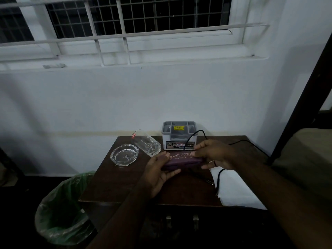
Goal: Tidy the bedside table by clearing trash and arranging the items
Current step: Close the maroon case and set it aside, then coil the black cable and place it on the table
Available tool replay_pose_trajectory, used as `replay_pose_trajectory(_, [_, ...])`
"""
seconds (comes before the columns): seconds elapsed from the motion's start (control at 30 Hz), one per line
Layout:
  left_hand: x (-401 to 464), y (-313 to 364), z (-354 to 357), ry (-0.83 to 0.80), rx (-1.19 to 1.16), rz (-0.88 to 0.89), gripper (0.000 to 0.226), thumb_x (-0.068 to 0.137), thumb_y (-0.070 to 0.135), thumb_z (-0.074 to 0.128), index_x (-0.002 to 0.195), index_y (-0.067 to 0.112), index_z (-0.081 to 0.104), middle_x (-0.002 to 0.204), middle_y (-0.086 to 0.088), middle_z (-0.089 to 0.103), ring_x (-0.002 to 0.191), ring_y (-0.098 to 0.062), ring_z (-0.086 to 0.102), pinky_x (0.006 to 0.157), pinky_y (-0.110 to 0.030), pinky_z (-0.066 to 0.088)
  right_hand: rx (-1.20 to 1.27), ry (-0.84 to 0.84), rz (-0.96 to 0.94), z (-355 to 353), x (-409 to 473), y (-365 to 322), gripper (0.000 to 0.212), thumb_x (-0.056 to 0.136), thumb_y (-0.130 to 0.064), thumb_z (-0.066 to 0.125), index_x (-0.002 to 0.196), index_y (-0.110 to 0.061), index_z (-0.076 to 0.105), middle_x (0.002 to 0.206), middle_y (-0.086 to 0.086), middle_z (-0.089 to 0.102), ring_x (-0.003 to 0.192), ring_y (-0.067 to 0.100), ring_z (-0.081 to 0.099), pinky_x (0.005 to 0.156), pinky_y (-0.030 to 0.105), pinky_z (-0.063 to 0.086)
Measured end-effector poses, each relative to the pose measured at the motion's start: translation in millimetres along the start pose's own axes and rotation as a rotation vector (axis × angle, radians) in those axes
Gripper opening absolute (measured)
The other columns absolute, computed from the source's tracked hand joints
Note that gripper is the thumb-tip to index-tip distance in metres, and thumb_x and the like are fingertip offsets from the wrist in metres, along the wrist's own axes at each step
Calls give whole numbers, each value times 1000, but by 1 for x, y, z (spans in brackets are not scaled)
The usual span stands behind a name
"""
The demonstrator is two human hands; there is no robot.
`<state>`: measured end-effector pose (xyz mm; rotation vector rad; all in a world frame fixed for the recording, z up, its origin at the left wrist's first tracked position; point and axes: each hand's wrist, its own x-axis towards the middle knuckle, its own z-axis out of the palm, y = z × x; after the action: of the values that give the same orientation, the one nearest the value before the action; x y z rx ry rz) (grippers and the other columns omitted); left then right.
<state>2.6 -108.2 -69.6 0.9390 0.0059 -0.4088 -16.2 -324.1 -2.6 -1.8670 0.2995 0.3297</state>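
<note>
Here, operator, is your view:
Spectacle case: the purple case (181,159) sits at the centre of the desk (125,187), just in front of the organiser.
Left hand: your left hand (158,174) closes on the case's 8 o'clock end, thumb on the lid.
Right hand: your right hand (213,154) clasps its 3 o'clock end, fingers curled over the top.
Organiser: the grey-and-white box (178,136) stands at 12 o'clock of the case.
Glassware: the tumbler (146,143) lies tipped at 10 o'clock, the ashtray (124,154) beside it at 9.
Cable: a black lead (251,142) runs off towards 2 o'clock.
Paper: a white sheet (235,189) lies at 4 o'clock.
Bin: a green-lined bin (61,211) stands on the floor at 8 o'clock.
</note>
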Motion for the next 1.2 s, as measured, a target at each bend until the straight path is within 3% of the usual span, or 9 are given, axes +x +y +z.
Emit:
replay_pose_trajectory(0.17, [0,0,-2,13,-8,-3,53,84,11,66,132,6,43,127,-23,57,97,-34,71,74,-46,60,112,-10,-7,1,1,-3,53,79,-1,75,125,-10,50,119,13,62,99,25,67,65,34,60])
replay_pose_trajectory(0.33, [-2,1,0,19,23,7,51,87,8,63,133,6,42,127,-22,57,95,-32,71,74,-46,61,21,4,-37,2,0,-4,55,80,-2,75,126,-14,48,125,13,56,101,26,65,65,34,61])
replay_pose_trajectory(0.4, [-5,3,2,18,38,7,52,81,12,67,128,6,46,123,-22,59,94,-33,72,72,-44,62,-157,3,-77,1,-2,-5,53,79,-17,78,125,-20,51,122,7,57,100,22,65,70,33,61])
replay_pose_trajectory(0.53, [-7,4,4,-12,96,-5,54,77,22,71,124,6,51,120,-23,63,101,-34,70,74,-39,62,-691,-121,-304,6,-10,-9,74,63,-49,84,127,-28,55,121,-5,60,103,13,60,88,29,53])
replay_pose_trajectory(0.67, [-5,1,4,-14,162,4,50,79,28,68,122,7,54,118,-21,66,99,-33,70,67,-34,60,-949,-52,-428,10,-16,-21,73,63,-50,83,126,-23,57,122,0,59,105,18,57,90,33,50])
replay_pose_trajectory(0.8, [-2,-10,12,-6,327,146,36,78,37,67,104,13,62,106,-13,70,90,-27,69,63,-33,59,-1011,-74,-283,-34,-26,-33,66,62,-42,86,120,-20,63,119,-1,62,101,17,58,80,31,47])
replay_pose_trajectory(0.97, [6,-29,30,-11,804,373,5,88,29,68,88,24,70,102,-4,67,91,-11,66,76,-27,54,-994,164,-68,-95,-21,-10,62,59,-38,88,112,-9,70,112,10,70,100,25,65,60,17,43])
replay_pose_trajectory(1.1, [19,-35,51,-8,1028,310,19,88,23,69,107,18,69,104,-1,68,95,-14,64,74,-12,48,-922,246,82,-119,-8,14,69,59,-39,88,115,-5,65,115,10,67,91,21,60,66,26,46])
replay_pose_trajectory(1.2, [25,-28,66,-101,1118,356,37,89,12,67,125,10,60,119,-4,65,104,-14,63,81,-11,50,-890,234,128,-122,-4,23,74,59,-41,89,118,-6,61,114,7,63,90,19,54,68,23,41])
